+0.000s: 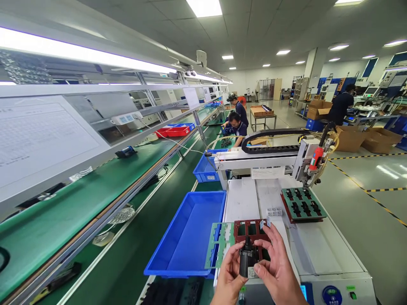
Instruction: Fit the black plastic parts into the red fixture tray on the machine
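Observation:
Both my hands hold a small black cylindrical part [247, 259] low in the view. My left hand [228, 274] pinches its left side with thumb and fingers. My right hand [277, 269] grips it from the right, fingers curled over the top. Just behind the part lies a dark red fixture frame [251, 229] with open pockets, and a green circuit panel [219, 245] lies beside it on the white machine table [243, 201]. Farther right, a second red fixture loaded with a green board and several black parts [303, 205] sits under the machine's head [313, 160].
An empty blue bin [187, 233] stands left of the machine; another blue bin [205, 169] is behind it. A green conveyor belt [79, 199] runs along the left under shelves. Co-workers sit farther down the line [237, 125], one stands at right [341, 106]. Cardboard boxes [365, 140] sit on the floor.

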Demonstrator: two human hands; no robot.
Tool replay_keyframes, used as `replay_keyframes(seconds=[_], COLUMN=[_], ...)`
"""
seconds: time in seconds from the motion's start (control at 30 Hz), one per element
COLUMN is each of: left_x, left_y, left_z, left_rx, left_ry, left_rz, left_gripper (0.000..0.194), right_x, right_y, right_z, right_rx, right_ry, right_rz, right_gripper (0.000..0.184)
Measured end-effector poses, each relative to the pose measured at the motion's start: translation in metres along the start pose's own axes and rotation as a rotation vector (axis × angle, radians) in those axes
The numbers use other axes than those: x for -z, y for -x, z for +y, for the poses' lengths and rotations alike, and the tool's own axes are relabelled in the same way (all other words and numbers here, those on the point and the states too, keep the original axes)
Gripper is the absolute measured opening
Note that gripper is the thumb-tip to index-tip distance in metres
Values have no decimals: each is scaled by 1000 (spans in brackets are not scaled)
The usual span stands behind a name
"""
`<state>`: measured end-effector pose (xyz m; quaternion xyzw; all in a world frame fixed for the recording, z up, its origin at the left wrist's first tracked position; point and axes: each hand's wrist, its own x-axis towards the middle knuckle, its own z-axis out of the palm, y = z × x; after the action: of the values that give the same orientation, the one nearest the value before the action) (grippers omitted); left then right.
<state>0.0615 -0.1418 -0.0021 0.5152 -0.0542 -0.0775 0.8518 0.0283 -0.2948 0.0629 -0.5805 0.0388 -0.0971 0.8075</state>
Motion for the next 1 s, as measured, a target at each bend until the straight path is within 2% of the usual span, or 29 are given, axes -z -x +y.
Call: replay_keyframes(seconds=[0.2, 0.43, 0.83, 0.93, 1.0], left_x=[-5, -13, -20, -19, -18], left_y=[-1, 0, 0, -1, -1], left_z=[8, 23, 30, 30, 29], left_rx=[-37, -32, -13, -15, -8], left_ry=[-16, 4, -5, -3, -18], left_rz=[-42, -61, -64, -68, -56], left_gripper=[62, 56, 55, 54, 55], right_x=[-7, -7, -4, -5, -8], right_y=[1, -1, -1, 1, 3], right_z=[8, 5, 1, -1, -3], right_rx=[-31, -25, -17, -43, -9], right_ry=[105, 149, 191, 245, 300], right_rz=[-2, 8, 8, -6, 4], right_gripper=[91, 89, 88, 88, 86])
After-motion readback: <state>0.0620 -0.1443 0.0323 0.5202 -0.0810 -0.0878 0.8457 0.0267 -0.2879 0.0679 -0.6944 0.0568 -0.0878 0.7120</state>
